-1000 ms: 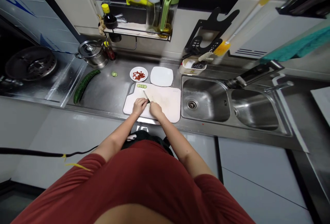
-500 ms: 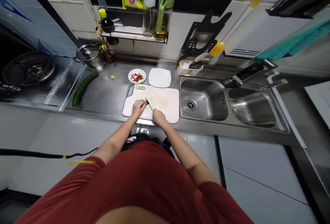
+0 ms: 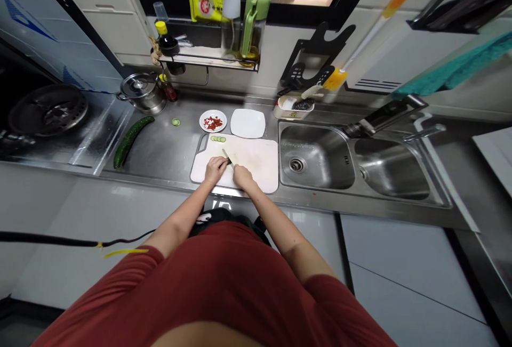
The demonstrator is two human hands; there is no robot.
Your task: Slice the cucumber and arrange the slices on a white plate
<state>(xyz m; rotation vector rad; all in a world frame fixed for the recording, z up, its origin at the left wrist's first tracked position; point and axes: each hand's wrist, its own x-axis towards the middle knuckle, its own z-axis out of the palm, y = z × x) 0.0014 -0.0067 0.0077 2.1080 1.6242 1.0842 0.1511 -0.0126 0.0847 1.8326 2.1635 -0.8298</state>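
Observation:
A white plastic cutting board (image 3: 256, 160) lies on the steel counter in front of me, with my left hand (image 3: 215, 170) and my right hand (image 3: 242, 176) resting at its near edge. My right hand grips a kitchen knife (image 3: 227, 158) with a pale narrow blade. Under my left fingertips, beside the blade, is a small dark green cucumber piece (image 3: 229, 161). A few cucumber slices (image 3: 218, 138) lie at the board's far edge. One more slice (image 3: 176, 122) sits on the counter. A long cucumber (image 3: 128, 142) lies further left.
A plate of chopped red food (image 3: 213, 121) and a white square plate (image 3: 247, 123) stand behind the board. To the right is a double steel sink (image 3: 314, 155). A steel pot (image 3: 142, 93) stands at the left, by the stove pan (image 3: 48, 110).
My right hand has moved slightly toward my left hand and the board, carrying the knife. The whole view has shifted a little as my head moved.

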